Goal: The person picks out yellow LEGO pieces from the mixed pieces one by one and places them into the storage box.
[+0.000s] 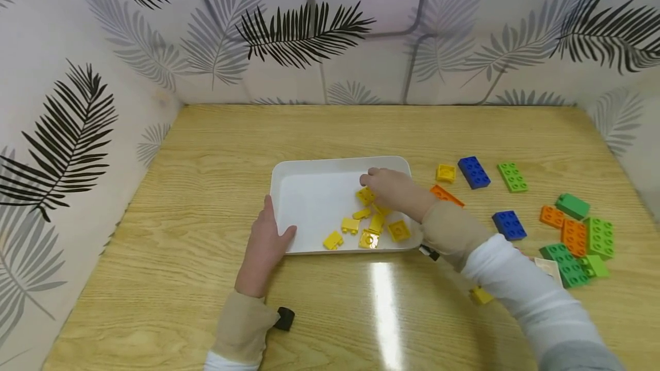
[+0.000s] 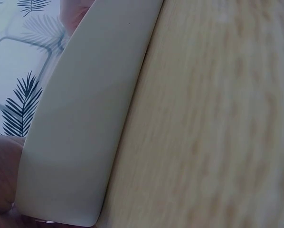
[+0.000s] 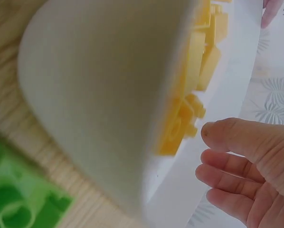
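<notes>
A shallow white tray [image 1: 309, 199] sits on the wooden table, with several yellow toy bricks [image 1: 369, 239] loose in its right half. My left hand [image 1: 265, 239] holds the tray's front-left corner, its fingers along the left side and its thumb by the front rim. In the left wrist view the pale outer wall of the tray [image 2: 85, 114] fills much of the frame. Over the right end of the tray is my right hand [image 1: 394, 190], just above the yellow bricks. The right wrist view shows its thumb [image 3: 227, 135] apart from its loosely bent fingers, nothing between them.
Right of the tray lie a small yellow brick [image 1: 446, 173], two blue bricks [image 1: 474, 172], a lime brick [image 1: 513, 177] and an orange piece [image 1: 446, 194]. Green and orange bricks [image 1: 574, 237] cluster farther right. Another yellow brick [image 1: 482, 295] lies beside the right sleeve. Patterned walls surround the table.
</notes>
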A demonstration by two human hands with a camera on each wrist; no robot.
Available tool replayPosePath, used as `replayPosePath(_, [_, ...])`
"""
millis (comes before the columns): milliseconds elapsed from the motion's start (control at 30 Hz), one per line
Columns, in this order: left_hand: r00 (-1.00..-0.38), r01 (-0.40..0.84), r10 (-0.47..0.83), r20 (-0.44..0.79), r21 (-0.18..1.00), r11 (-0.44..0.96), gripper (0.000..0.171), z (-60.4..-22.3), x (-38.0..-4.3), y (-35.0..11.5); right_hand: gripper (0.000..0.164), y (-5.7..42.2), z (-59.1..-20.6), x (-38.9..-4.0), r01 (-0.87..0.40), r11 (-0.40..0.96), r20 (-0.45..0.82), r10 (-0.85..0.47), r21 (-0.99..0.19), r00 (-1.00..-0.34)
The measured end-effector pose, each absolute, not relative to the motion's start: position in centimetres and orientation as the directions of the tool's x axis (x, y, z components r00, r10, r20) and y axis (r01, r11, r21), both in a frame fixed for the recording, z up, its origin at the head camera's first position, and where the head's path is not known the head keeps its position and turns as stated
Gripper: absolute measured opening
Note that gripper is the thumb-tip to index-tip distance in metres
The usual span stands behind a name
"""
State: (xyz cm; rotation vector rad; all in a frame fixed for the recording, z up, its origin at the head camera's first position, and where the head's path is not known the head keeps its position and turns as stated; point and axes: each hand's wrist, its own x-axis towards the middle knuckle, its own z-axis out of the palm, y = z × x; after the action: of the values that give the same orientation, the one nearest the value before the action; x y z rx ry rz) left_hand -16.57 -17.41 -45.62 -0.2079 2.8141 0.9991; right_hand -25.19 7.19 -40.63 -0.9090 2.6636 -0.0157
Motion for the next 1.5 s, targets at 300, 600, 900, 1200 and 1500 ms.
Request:
replayPosePath(300, [-0.976, -0.188, -0.080, -0.201, 0.607, 0.772, 0.082, -45.3, -16.6, -17.4, 0.042, 9.3, -40.1, -25.5, -0.522, 0.841, -0.316, -0.538, -0.142, -0.781])
replayPosePath(600, [-0.977, -0.185, -0.078, -0.198, 0.611, 0.769, 0.080, -45.1, -16.5, -17.2, 0.044, 11.1, -40.3, -26.1, -0.444, 0.888, -0.343, -0.457, -0.121, -0.821])
replayPosePath(900, [-0.979, -0.182, -0.082, -0.188, 0.609, 0.772, 0.080, -45.3, -16.5, -17.2, 0.042, 12.9, -40.0, -26.6, -0.367, 0.918, -0.334, -0.396, -0.150, -0.855])
replayPosePath(1200, [-0.979, -0.178, -0.076, -0.191, 0.607, 0.774, 0.080, -45.3, -16.5, -17.2, 0.044, 15.6, -40.0, -26.5, -0.367, 0.911, -0.236, -0.404, -0.186, -0.884])
replayPosePath(1500, [-0.979, -0.176, -0.074, -0.190, 0.605, 0.777, 0.080, -45.4, -16.5, -17.3, 0.041, 18.2, -40.9, -27.4, -0.306, 0.930, -0.271, -0.354, -0.202, -0.895])
